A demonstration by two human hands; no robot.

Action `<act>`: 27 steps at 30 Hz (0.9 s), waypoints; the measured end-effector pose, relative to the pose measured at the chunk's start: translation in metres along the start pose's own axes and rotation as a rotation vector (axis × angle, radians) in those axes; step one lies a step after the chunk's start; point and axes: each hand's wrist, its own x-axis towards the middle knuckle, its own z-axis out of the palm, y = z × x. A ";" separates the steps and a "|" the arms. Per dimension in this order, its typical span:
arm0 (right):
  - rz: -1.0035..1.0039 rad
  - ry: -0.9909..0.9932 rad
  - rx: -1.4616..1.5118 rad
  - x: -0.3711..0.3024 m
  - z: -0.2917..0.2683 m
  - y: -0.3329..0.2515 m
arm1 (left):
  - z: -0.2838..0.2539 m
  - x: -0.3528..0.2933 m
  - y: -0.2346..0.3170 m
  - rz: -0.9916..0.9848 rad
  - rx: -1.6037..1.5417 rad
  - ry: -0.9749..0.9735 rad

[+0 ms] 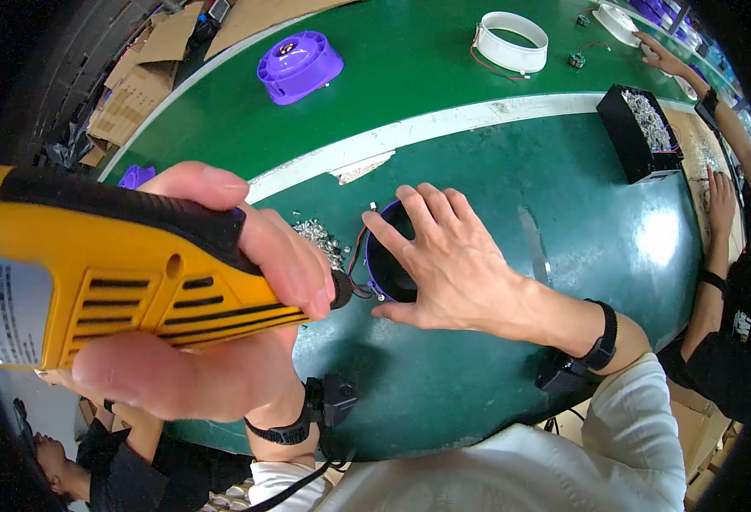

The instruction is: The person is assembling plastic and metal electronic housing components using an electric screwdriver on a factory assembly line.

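My L hand [239, 367] wrapped round yellow-black elec. screwdriver [136, 247], L of purple-rimmed round housing [388, 264]; tool's long axis approx. L–R, nose toward housing. My R hand [452, 264] nearer: fingers spread over housing, can't tell if gripping. Screw pile [317, 239] just off housing's far-L edge.

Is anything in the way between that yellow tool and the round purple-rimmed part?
Perhaps thin wires, along the left side of the purple-rimmed part, where the nose of the yellow tool appears. The right hand covers the part's right side. Depth is unclear.
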 end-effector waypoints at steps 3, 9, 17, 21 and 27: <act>-0.015 0.009 -0.017 0.000 0.001 0.000 | 0.014 -0.004 -0.002 0.060 -0.064 0.018; -0.027 0.021 -0.065 -0.001 0.003 0.001 | 0.018 -0.004 -0.005 0.021 -0.098 -0.031; -0.022 0.038 -0.076 -0.002 0.005 0.001 | 0.017 -0.006 -0.015 0.082 -0.031 -0.075; -0.021 0.040 -0.068 -0.001 0.006 0.001 | 0.024 -0.009 -0.016 0.075 -0.013 0.002; -0.022 0.057 -0.067 -0.001 0.008 0.000 | 0.019 -0.006 -0.017 0.092 -0.063 -0.146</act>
